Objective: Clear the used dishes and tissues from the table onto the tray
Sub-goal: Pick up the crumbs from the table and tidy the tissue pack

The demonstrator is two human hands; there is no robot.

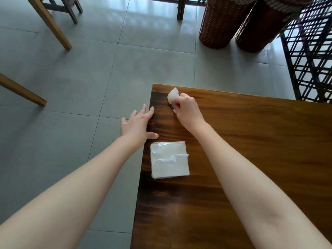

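My right hand (186,109) grips a crumpled white tissue (172,96) against the dark wooden table (251,141) near its far left corner. My left hand (137,124) is flat with fingers spread at the table's left edge, its thumb on the wood and its fingers reaching past the edge over the floor. A clear plastic pack of white napkins (168,159) lies flat on the table just below my left hand, near the edge. No tray and no dishes are in view.
Grey tiled floor (71,87) lies left of and beyond the table. Two tall wicker baskets (221,24) stand at the back right beside a black lattice screen (312,60). Wooden furniture legs (52,24) stand at the far left.
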